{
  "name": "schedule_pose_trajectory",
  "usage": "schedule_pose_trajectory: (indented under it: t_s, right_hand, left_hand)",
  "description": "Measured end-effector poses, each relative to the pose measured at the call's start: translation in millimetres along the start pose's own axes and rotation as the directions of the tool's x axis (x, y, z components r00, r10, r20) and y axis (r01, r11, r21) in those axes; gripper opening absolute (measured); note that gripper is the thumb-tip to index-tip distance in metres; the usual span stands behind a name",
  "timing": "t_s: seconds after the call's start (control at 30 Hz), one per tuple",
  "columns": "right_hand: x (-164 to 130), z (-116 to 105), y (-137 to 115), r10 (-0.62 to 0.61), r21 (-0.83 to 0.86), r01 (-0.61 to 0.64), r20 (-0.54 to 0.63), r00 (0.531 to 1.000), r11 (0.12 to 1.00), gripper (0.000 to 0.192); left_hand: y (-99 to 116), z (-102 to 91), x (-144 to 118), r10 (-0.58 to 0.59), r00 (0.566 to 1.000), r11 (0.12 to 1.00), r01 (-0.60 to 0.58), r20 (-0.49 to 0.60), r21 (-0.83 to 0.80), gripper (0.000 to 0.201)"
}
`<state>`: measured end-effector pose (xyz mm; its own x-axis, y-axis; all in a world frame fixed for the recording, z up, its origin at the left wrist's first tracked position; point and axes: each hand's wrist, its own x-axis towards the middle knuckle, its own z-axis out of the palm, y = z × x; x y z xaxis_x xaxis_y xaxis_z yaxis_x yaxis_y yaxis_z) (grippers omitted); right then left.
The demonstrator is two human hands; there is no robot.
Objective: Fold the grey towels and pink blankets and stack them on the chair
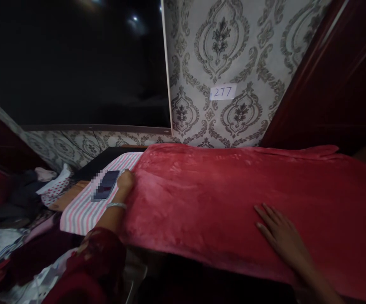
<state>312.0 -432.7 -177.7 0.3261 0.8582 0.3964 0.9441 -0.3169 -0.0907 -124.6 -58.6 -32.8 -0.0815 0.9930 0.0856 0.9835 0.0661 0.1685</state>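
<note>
Pressing flat on red blanket (233, 198): right hand (281, 234), fingers spread wide, palm down, at 5 o'clock of blanket. Left hand (125, 180) at 9 o'clock edge, fingers curled on blanket hem; grip not fully visible. Blanket spread across bench, covering most. Striped cloth (84, 211) beside left edge, phone (106, 185) lying on it. Clothes heap (28, 194) further toward 9 o'clock.

Left hand (125, 180) is bare, and just behind it at the wrist a thin silvery bangle (116, 205) catches the light. Further back up that arm, a dark red sleeve (99, 257) with a faint floral print. Right hand (281, 234) bare, its forearm unsleeved.
</note>
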Motion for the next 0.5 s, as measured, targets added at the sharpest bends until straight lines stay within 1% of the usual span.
schedule_pose_trajectory:
  t_s: [0.1,0.23,0.37,0.5]
  right_hand:
    - [0.5,-0.8,-1.1,0.012,-0.002,-0.012,0.012,1.000,1.000,0.059]
    - [1.9,-8.9,-5.4,0.032,-0.015,-0.031,0.044,0.999,0.999,0.059]
    - [4.1,-19.0,-10.1,0.056,-0.019,-0.054,0.096,0.994,0.998,0.057]
    - [5.5,-24.8,-13.4,0.071,-0.005,-0.071,0.109,0.991,0.997,0.055]
  left_hand:
    - [-11.2,-1.6,-11.5,-0.012,0.999,1.000,0.011,0.029,0.009,0.043]
    - [-19.7,5.1,-27.1,-0.017,1.000,0.999,0.016,0.019,0.034,0.043]
    - [-15.1,8.5,-31.3,-0.041,0.999,0.998,0.041,0.002,0.050,0.045]
    - [-11.0,3.1,-30.0,-0.039,0.999,0.998,0.038,0.010,0.049,0.043]
